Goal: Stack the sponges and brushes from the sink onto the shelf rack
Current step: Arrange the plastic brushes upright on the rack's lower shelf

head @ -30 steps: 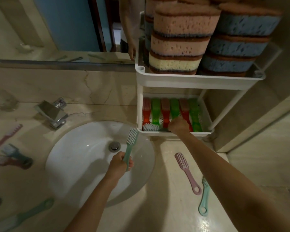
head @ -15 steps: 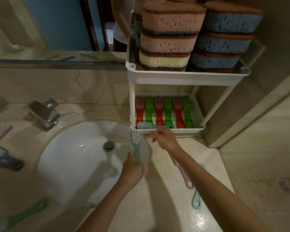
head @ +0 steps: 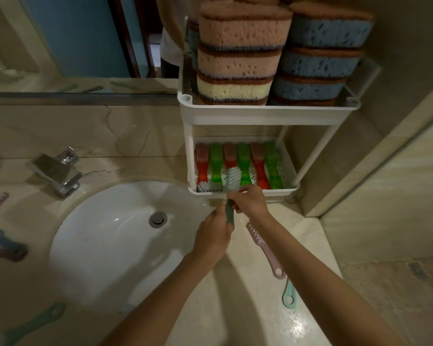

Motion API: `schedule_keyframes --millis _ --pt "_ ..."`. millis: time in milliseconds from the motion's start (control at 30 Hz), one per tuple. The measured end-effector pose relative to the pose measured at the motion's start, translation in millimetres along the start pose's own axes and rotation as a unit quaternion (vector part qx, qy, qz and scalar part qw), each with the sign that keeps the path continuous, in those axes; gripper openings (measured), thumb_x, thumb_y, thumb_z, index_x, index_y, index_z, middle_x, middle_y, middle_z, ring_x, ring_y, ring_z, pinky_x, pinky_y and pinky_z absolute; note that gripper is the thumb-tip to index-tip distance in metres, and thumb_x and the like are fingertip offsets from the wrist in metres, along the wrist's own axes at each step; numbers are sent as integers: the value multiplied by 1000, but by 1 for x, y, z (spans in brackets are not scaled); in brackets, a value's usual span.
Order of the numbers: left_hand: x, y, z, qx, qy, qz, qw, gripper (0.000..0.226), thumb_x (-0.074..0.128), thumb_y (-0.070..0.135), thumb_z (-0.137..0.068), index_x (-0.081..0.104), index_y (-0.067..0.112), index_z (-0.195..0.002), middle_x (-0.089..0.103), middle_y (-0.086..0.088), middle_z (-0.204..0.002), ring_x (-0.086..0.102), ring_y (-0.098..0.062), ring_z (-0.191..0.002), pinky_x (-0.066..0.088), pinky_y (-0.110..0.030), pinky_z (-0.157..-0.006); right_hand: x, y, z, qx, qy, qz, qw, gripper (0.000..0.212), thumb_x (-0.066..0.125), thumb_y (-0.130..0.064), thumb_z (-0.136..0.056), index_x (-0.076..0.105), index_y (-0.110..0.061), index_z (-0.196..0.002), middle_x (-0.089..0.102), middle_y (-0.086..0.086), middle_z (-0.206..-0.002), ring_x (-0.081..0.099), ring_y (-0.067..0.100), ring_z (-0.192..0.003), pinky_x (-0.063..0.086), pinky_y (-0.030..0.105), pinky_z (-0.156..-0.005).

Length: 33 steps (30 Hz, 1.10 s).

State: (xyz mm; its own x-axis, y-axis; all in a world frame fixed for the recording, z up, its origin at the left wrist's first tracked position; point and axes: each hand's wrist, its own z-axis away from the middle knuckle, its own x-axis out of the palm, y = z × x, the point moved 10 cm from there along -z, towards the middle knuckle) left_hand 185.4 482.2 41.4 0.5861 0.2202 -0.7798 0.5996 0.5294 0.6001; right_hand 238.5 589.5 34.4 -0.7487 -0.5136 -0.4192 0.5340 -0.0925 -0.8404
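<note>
A green long-handled brush point(head: 231, 196) points its bristle head over the front rim of the white shelf rack point(head: 260, 116). My left hand point(head: 214, 232) grips the lower handle and my right hand point(head: 249, 201) grips it just above. On the rack's lower tray point(head: 289, 181) lie red and green brushes point(head: 243, 161) side by side, with another brush point(head: 206, 188) lying across the front. Pink, yellow and blue sponges point(head: 240, 56) stand stacked on the top tray. The white sink point(head: 115, 236) holds nothing.
A pink brush point(head: 263, 248) and a pale green brush point(head: 289, 294) lie on the counter to the right of the sink. Several more brushes point(head: 3, 245) lie on the left counter. A chrome tap point(head: 56, 172) stands behind the basin, below a mirror point(head: 80, 41).
My left hand carried the green brush right and up to the rack's lower tray. My right hand drew back from the tray and took hold of the brush's handle.
</note>
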Motion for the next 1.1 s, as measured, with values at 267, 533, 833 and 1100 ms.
schedule_keyframes --millis 267,533,833,1100 --pt "14 -33 -21 -201 -88 479 850 15 47 -4 -92 54 2 -104 59 -12 -73 58 -3 -34 42 -11 -37 -1 -25 -21 -50 -44 -138 988 27 54 6 -88 49 -10 -68 57 4 -53 51 -1 -29 42 12 -35" --pt "-11 -60 -38 -233 -51 432 870 15 47 -2 -91 57 9 -95 57 -6 -79 54 -15 -63 46 -20 -57 11 -71 -73 -122 -69 137 981 28 39 -8 -98 52 -1 -122 61 26 -115 67 16 -65 54 27 -64" --pt "-17 -87 -51 -258 -33 379 888 17 39 3 -94 55 10 -98 59 -13 -97 54 -13 -63 45 -17 -54 67 -49 -98 -148 -97 389 904 27 38 -2 -95 52 3 -118 58 24 -123 56 35 -113 44 38 -94" --pt "-9 -93 -54 -266 -43 376 887 18 40 6 -95 56 9 -102 61 -12 -99 58 -13 -67 48 -18 -58 75 -42 -105 -168 -111 370 907 25 40 -8 -96 59 -6 -111 61 15 -123 58 31 -110 45 32 -89"
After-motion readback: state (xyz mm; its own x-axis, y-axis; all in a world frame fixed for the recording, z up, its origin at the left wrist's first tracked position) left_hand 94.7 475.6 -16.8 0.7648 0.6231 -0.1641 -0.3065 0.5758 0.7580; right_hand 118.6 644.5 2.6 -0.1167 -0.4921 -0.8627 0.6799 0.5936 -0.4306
